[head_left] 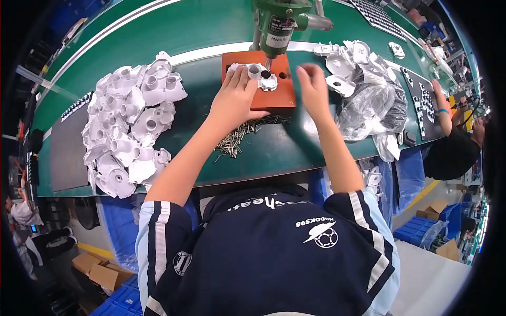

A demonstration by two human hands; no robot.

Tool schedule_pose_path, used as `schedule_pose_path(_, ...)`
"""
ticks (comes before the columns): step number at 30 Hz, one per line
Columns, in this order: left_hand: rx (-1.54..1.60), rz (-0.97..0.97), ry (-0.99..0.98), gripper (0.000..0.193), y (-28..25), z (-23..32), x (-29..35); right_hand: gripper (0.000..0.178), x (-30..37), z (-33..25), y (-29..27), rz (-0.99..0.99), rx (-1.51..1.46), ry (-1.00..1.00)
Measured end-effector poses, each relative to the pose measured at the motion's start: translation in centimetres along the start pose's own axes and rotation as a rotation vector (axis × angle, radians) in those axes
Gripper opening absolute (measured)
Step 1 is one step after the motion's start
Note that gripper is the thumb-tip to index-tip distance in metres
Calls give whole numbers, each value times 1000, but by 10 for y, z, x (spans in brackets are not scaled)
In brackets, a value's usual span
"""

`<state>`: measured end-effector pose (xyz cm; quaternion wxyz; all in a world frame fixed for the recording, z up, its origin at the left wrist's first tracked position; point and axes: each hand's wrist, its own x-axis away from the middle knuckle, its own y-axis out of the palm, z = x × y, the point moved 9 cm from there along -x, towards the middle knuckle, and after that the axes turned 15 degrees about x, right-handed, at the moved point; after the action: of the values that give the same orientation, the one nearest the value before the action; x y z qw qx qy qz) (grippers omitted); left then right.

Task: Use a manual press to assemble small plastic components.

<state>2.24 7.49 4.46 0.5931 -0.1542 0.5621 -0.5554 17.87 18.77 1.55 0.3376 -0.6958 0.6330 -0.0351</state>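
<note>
A white moulded plastic part point(270, 82) with a round collar lies on an orange fixture block point(279, 99). A small black round piece point(265, 75) sits on it, under the tip of a green press point(279, 31). My left hand point(235, 95) holds the part against the block, fingers over its left side and thumb stretched along the block's front. To the right of the block, my right hand point(314, 92) is raised with curled fingers, slightly smeared; anything inside them is hidden. Loose metal screws point(232, 142) lie in a heap below my left hand.
Many white plastic parts point(126, 121) are piled on the green table at left. More white parts point(350, 60) and a clear plastic bag point(363, 108) lie at right. Black trays point(68, 152) point(421, 100) flank the piles. Another person's arm point(443, 108) reaches in at far right.
</note>
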Motion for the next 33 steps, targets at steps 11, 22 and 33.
schedule_pose_path(11,-41,7,4,85,3,2,0,18,101,-15,-4,-117,505,-315)
schedule_pose_path(22,-33,22,6,89,1,3,0,12,95,-14,1,-106,528,-408)
schedule_pose_path(33,-38,33,10,84,0,2,1,20,103,-18,0,-186,495,-411)
